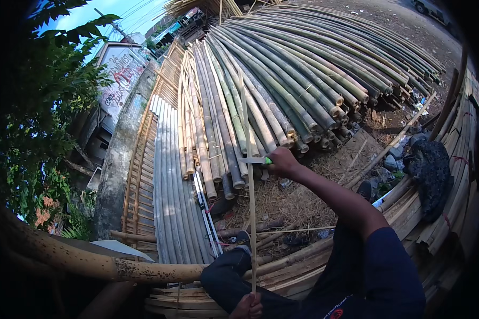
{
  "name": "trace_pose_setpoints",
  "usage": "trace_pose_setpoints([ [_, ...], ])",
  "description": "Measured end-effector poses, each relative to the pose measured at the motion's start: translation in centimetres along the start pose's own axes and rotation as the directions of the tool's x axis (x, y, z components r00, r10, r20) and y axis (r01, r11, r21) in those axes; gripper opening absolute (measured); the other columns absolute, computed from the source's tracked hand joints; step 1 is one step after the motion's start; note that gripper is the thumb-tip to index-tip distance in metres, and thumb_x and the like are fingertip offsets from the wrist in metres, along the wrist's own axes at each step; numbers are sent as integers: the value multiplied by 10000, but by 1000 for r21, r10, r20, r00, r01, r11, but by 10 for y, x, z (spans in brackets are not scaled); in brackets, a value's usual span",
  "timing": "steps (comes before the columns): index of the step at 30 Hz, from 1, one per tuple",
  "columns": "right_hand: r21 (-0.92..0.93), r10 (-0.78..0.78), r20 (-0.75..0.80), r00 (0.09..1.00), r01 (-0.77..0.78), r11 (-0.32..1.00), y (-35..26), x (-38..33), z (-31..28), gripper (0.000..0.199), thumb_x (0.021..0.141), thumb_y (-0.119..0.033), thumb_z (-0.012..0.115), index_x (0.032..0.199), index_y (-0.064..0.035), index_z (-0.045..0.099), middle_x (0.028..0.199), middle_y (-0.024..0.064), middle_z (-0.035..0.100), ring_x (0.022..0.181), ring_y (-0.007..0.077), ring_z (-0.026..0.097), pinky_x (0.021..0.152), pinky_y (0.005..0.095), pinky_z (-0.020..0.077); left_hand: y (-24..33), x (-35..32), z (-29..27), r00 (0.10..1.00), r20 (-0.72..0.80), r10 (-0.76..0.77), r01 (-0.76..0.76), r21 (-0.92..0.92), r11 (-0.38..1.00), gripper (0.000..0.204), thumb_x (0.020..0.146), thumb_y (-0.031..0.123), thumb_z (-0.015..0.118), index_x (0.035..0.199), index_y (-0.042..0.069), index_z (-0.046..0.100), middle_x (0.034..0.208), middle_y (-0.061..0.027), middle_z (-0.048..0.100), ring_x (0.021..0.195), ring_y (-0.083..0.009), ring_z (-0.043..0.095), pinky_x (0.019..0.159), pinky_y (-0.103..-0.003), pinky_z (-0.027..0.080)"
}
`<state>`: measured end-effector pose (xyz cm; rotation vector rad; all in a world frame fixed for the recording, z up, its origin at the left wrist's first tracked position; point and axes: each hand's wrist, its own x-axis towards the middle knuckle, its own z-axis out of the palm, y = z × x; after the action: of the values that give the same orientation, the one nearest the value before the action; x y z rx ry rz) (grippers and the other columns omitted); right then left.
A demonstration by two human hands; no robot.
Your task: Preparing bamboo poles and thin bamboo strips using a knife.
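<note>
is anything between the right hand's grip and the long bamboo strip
Only the green-handled knife held in the right hand's grip: its blade crosses the bamboo strip in this view, though contact is unclear. Nothing else visible stands between.

Left hand (246, 308) cropped at bottom, knife handle (268, 160) partly hidden

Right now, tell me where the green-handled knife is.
Near the middle of the head view, the knife is in the right hand, pointing left across the thin bamboo strip.
</note>
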<state>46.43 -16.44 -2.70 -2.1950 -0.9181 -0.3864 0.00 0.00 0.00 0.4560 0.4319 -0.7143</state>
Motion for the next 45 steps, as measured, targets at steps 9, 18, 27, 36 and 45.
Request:
trace_pose_setpoints([
  [9, 2, -139, 8, 990, 139, 990, -20, -8, -3, 144, 617, -221, 626, 677, -90, 622, 624, 161, 579, 625, 366, 593, 602, 468, 468, 8, -2, 22, 822, -555, 127, 34, 271, 962, 407, 948, 508, 359, 728, 166, 369, 460, 55, 240, 347, -45, 192, 309, -195, 171],
  [18, -149, 232, -114, 966, -248, 957, 44, -10, -15, 207, 682, -269, 620, 657, -66, 650, 662, 180, 611, 639, 358, 622, 604, 459, 496, -4, -30, 12, 938, -344, 48, 82, 355, 931, 394, 939, 507, 389, 743, 165, 381, 487, 54, 256, 374, -47, 215, 329, -195, 200],
  [27, -237, 156, -102, 982, -177, 955, 66, -6, -40, 162, 637, -249, 656, 633, -86, 656, 664, 160, 626, 653, 346, 641, 581, 446, 503, -7, -36, 21, 786, -616, -43, 192, 177, 965, 396, 943, 508, 379, 742, 168, 385, 480, 50, 262, 369, -56, 219, 329, -195, 190],
  [36, -252, 522, -365, 771, -621, 742, 104, -19, -42, 202, 689, -233, 606, 736, -54, 686, 740, 195, 642, 708, 358, 651, 651, 459, 522, -4, -74, 29, 836, -497, -234, 338, 131, 932, 324, 978, 407, 394, 773, 157, 414, 520, 48, 304, 414, -51, 282, 350, -204, 211],
  [45, -111, 766, -511, 389, -914, 390, 169, -48, -75, 262, 754, -233, 549, 831, -28, 693, 831, 221, 659, 791, 366, 657, 701, 463, 523, -33, -90, 17, 850, -517, -105, 185, 106, 977, 263, 970, 343, 451, 796, 148, 426, 536, 47, 307, 412, -58, 306, 353, -208, 225],
])
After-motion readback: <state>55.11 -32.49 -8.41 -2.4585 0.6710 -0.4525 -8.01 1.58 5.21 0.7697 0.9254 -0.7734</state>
